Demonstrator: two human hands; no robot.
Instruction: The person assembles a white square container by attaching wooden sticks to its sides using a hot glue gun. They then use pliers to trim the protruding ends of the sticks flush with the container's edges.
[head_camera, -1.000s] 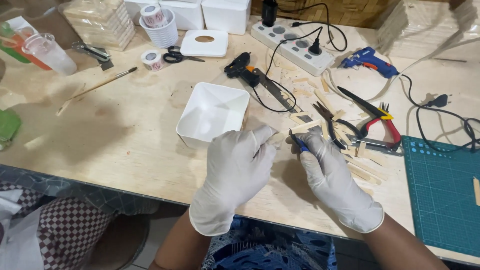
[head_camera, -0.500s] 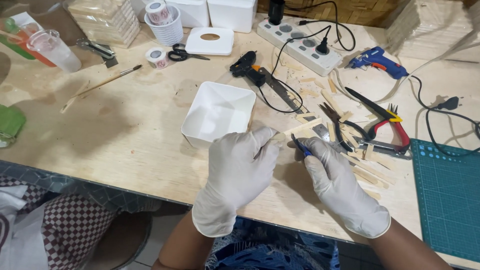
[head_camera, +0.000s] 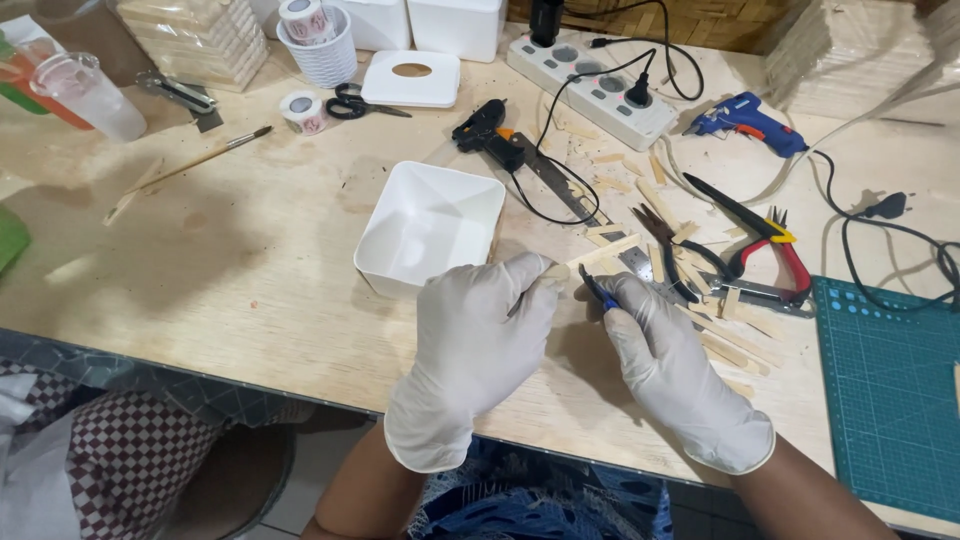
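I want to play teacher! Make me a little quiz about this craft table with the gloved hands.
1. True or false: both hands wear white gloves.
2. Which hand holds the blue-handled tool: left or right?
3. What lies nearest the white square tray: A) green cutting mat, B) black glue gun, C) blue glue gun?

Key: 1 true. 2 right hand; the left hand grips a wooden stick. 3 B.

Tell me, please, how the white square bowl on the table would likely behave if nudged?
The white bowl looks thin and empty, so probably light and easy to slide on the smooth wooden table. Its wide flat base suggests it would hardly tip.
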